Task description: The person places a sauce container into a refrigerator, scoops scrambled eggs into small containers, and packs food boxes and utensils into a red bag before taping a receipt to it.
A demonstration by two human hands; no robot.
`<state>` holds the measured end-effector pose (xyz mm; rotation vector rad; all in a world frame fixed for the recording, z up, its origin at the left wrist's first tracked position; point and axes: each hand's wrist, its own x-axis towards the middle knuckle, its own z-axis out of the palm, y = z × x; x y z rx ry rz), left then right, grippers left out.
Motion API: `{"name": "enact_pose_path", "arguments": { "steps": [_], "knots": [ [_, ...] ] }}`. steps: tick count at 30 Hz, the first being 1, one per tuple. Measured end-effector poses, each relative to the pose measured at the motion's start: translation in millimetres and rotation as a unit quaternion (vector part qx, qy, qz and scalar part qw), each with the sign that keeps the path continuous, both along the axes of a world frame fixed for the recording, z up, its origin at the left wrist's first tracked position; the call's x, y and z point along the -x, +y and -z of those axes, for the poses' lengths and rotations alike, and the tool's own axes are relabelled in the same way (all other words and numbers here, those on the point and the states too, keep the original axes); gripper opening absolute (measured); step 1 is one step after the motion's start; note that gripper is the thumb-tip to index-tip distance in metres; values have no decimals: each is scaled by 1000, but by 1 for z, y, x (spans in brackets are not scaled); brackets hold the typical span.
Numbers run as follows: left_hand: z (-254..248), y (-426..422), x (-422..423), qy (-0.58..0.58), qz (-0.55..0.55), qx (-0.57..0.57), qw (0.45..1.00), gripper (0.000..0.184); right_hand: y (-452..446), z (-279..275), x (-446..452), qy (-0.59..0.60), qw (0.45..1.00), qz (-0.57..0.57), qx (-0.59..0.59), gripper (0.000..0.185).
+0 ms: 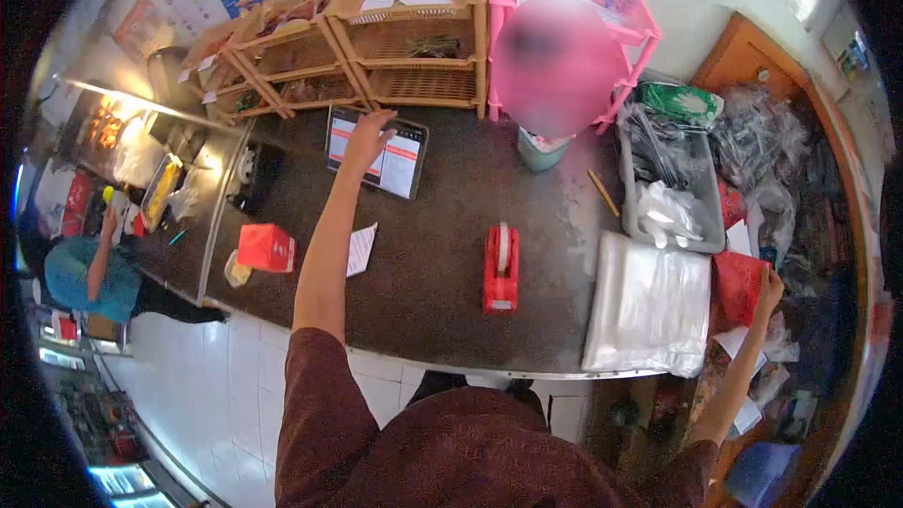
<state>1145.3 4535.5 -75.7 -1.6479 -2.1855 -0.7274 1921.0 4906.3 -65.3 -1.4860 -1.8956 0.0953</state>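
Observation:
My left hand [370, 136] reaches over a tablet [400, 165] lying on the dark counter. Its fingers are apart, at the upper part of the lit screen; whether they touch the glass I cannot tell. Out at the far right, my right hand [770, 293] grips the edge of a flat red paper piece [739, 284], beside a stack of clear plastic bags [647, 306]. A printed paper slip [361, 249] lies below my left forearm. Further left stands a red box [266, 247].
A red tape dispenser [500, 268] stands mid-counter. Brown tiered baskets [419, 42] and a pink rack [644, 33] line the back. A grey bin [701, 179] holds plastic cutlery and bags. At the left, another person [89, 273] is beside a lit food display [141, 146].

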Motion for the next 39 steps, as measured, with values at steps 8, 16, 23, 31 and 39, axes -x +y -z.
{"name": "enact_pose_path", "arguments": {
  "steps": [8, 16, 23, 31, 39],
  "knots": [
    [8, 18, 43, -160, 53, 109, 980, 31, -22, -66, -7, 15, 996, 73, -51, 44],
    [-7, 21, 36, -140, 90, -54, 985, 21, -19, -163, -9, -173, 964, 169, -110, 52],
    [-49, -7, -96, -466, 92, -87, 875, 19, -174, -261, 200, -24, 998, -46, 41, 41],
    [21, -57, -230, -648, 371, -47, 664, 85, -390, -237, 311, 407, 666, -415, 468, 27],
    [24, -135, -198, -482, 215, -35, 849, 48, -408, -162, 291, 400, 692, -337, 497, 26]
  ]
}}
